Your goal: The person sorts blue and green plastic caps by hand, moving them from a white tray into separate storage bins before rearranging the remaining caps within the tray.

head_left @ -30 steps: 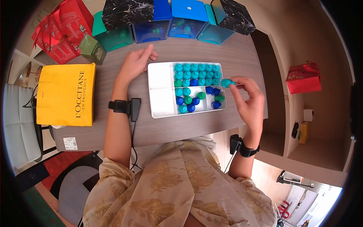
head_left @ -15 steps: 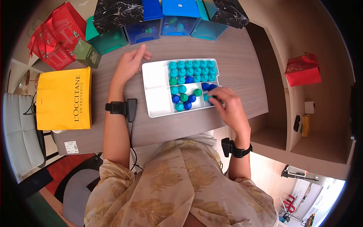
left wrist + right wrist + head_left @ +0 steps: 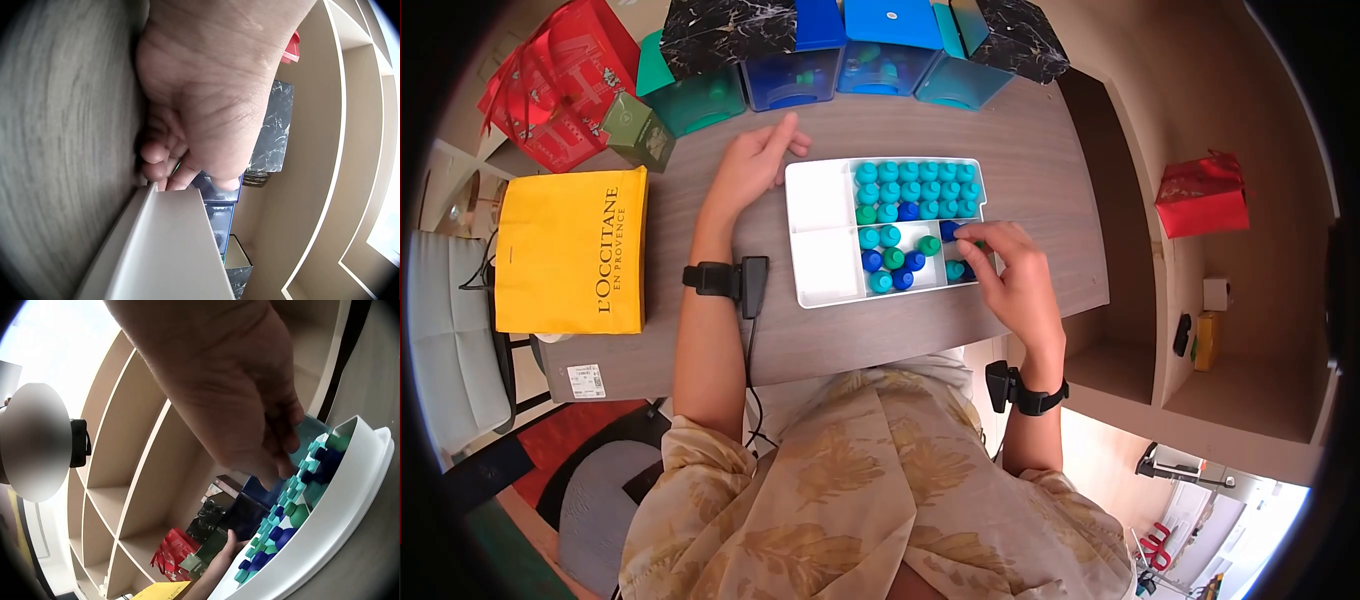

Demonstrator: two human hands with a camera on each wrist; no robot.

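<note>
A white divided tray point(image 3: 820, 268) holds rows of small teal bottles point(image 3: 910, 190) in its upper section. Below lie teal, green and blue bottles, loosely spaced. My right hand point(image 3: 1018, 275) is over the lower right compartment, its thumb and forefinger close to a blue bottle point(image 3: 949, 231); nothing shows between them in the right wrist view. A teal bottle point(image 3: 955, 270) stands in that compartment, and the fingers partly hide other bottles there. My left hand point(image 3: 760, 165) rests on the table with its loosely bent fingertips by the tray's upper left edge.
Four lidded bins, including a blue one point(image 3: 890, 60), line the back of the table. To the left are a yellow bag point(image 3: 570, 255), a small green box point(image 3: 638, 133) and a red bag point(image 3: 550, 100). Another red bag point(image 3: 1203, 196) sits in the right shelf.
My right hand has come in from the tray's right side and let go of a teal bottle in the lower right compartment, then shifted slightly up. The left hand has stayed put.
</note>
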